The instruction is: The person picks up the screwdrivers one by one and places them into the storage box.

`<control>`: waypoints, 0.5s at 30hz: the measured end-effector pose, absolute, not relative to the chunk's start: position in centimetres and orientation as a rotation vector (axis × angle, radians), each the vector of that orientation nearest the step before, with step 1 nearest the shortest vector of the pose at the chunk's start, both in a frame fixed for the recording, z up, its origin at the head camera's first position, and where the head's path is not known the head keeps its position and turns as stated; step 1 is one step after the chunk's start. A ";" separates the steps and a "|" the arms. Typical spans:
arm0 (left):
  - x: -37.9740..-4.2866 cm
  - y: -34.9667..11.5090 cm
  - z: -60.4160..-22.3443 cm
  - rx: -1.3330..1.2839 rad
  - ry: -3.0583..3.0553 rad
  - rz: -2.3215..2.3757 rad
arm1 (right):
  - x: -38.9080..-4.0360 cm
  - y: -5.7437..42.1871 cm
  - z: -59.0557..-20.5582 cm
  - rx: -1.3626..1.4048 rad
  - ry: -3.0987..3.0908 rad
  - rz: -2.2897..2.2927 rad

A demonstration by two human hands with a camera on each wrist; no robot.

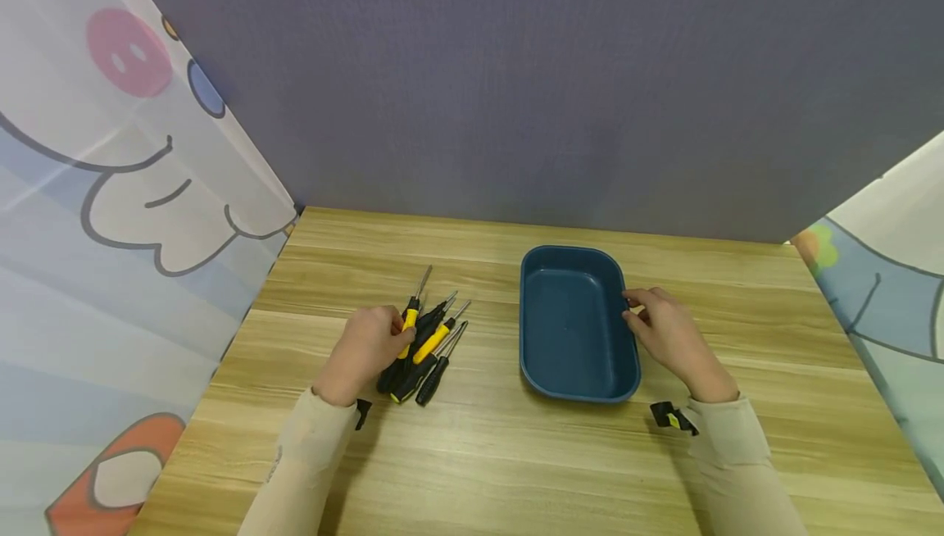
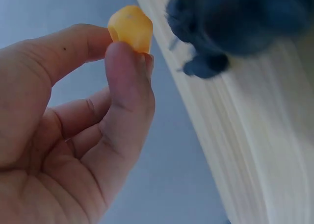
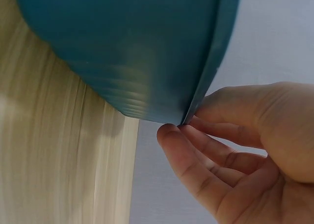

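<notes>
My left hand pinches the yellow handle of a screwdriver between thumb and fingers, above a pile of screwdrivers. In the left wrist view, the yellow handle end pokes out of the pinch. Below lie several screwdrivers with black or yellow-and-black handles, among them a yellow one and a black one. To their right stands a deep blue plastic tray with rounded corners and nothing inside. My right hand holds the tray's right rim with its fingertips, also visible in the right wrist view.
The wooden tabletop carries the pile and the tray. A grey panel rises along its back edge. Cartoon-printed curtains hang at the left and right sides.
</notes>
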State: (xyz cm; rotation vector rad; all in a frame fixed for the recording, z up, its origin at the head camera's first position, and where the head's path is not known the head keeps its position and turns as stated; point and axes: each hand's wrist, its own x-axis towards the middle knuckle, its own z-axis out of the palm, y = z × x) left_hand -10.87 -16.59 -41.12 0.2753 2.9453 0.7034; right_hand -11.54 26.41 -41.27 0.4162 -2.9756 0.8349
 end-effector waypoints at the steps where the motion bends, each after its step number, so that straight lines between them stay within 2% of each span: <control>1: -10.9 -16.3 -41.0 0.293 2.943 0.718 | -11.5 26.4 -41.3 0.415 -2.977 0.835; 15: -12.5 -11.7 -39.3 0.484 2.877 0.814 | -11.5 26.5 -41.2 0.411 -2.983 0.818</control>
